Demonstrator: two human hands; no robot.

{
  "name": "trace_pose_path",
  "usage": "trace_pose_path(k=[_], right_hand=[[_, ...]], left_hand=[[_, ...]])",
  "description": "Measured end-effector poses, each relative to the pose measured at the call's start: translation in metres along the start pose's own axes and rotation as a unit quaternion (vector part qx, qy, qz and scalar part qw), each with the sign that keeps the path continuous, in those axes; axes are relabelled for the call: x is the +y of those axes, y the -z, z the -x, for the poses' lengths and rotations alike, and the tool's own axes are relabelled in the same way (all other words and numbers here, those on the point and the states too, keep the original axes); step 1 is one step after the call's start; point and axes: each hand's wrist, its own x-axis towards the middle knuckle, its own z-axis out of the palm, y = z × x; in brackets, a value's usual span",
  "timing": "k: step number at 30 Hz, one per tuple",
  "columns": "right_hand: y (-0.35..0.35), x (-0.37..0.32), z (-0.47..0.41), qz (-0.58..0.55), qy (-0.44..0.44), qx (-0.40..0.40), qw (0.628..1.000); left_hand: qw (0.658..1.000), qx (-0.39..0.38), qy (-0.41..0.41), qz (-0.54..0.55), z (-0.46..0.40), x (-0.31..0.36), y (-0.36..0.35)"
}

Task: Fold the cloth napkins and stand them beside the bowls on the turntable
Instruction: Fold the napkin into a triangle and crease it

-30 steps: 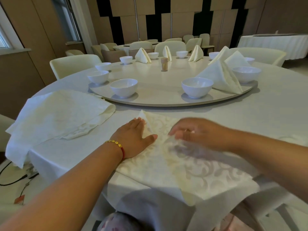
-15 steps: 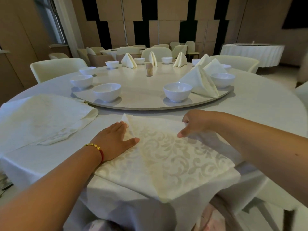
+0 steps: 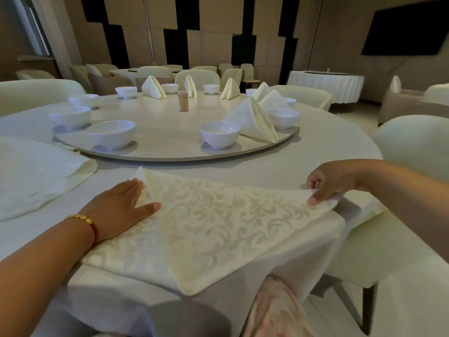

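Observation:
A cream damask napkin [image 3: 213,227] lies spread at the near table edge, one corner hanging over it. My left hand [image 3: 121,207] presses flat on its left end, fingers straight. My right hand [image 3: 328,181] pinches the napkin's right corner and holds it slightly off the table. Beyond lies the round turntable [image 3: 170,155] with several white bowls, the nearest two being one bowl [image 3: 220,133] and another bowl [image 3: 111,133]. Folded napkins stand beside the far and right bowls, the closest folded napkin [image 3: 255,120] at the right rim.
A stack of unfolded napkins [image 3: 36,176] lies on the table to my left. A small toothpick holder [image 3: 183,101] stands mid-turntable. Cream chairs ring the table, one chair [image 3: 410,152] close on the right. Another draped table [image 3: 325,85] stands at the back.
My right hand has slid rightward along the napkin, from near its middle out to the right corner, drawing the cloth out wide. My left hand stayed pressed on the left end.

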Motion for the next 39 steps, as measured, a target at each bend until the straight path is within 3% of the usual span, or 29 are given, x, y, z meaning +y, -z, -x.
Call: trace_pose_path(k=[4, 7, 12, 15, 18, 22, 25, 28, 39], right_hand=[[0.012, 0.005, 0.005, -0.156, 0.015, -0.025, 0.987], [0.016, -0.011, 0.005, -0.284, 0.067, -0.033, 0.956], [0.017, -0.071, -0.008, -0.526, 0.097, -0.068, 0.842], [0.012, -0.116, -0.019, -0.579, 0.126, -0.124, 0.796], [-0.005, -0.159, -0.036, -0.531, 0.149, -0.126, 0.824], [-0.036, -0.207, -0.063, -0.368, 0.168, -0.011, 0.914], [-0.054, -0.235, -0.084, -0.232, 0.163, 0.048, 0.958], [-0.068, -0.255, -0.098, -0.16, 0.147, 0.067, 0.974], [-0.084, -0.277, -0.108, -0.086, 0.115, 0.055, 0.988]], left_hand=[[1.0, 0.001, 0.001, 0.002, 0.002, 0.003, 0.002], [1.0, -0.002, 0.004, 0.005, 0.003, 0.005, 0.004], [1.0, -0.009, 0.004, 0.005, 0.004, 0.005, 0.005], [1.0, -0.013, 0.004, 0.003, 0.004, 0.004, 0.004], [1.0, -0.011, 0.003, 0.003, 0.004, 0.002, 0.003], [1.0, -0.009, -0.003, 0.005, 0.003, 0.0, 0.002], [1.0, -0.009, -0.007, 0.006, 0.003, -0.002, 0.0], [1.0, -0.008, -0.012, 0.008, 0.002, -0.003, -0.001], [1.0, -0.014, -0.02, 0.008, -0.001, -0.005, -0.003]])
